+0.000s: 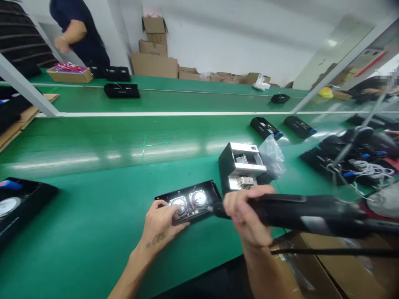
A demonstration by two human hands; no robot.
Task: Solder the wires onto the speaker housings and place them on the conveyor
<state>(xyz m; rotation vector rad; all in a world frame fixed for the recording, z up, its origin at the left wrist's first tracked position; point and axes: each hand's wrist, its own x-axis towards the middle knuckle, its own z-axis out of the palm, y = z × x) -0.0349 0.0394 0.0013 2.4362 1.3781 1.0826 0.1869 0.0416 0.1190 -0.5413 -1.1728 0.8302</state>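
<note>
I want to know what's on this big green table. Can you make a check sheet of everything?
Surface: green bench, glossy, with a white rail behind it.
Job's things: open black speaker case showing two round speakers; black power screwdriver with its tip at the case.
Clutter: metal box beside a clear plastic bag; more black cases at right.
Hands: left hand rests on the speaker case; right hand grips the power screwdriver.
Cables: white wires at right.
Surroundings: cardboard boxes by the wall; another person at the far bench.

Green workbench (93, 232), white wall (233, 45), stacked cardboard boxes (154, 50).
</note>
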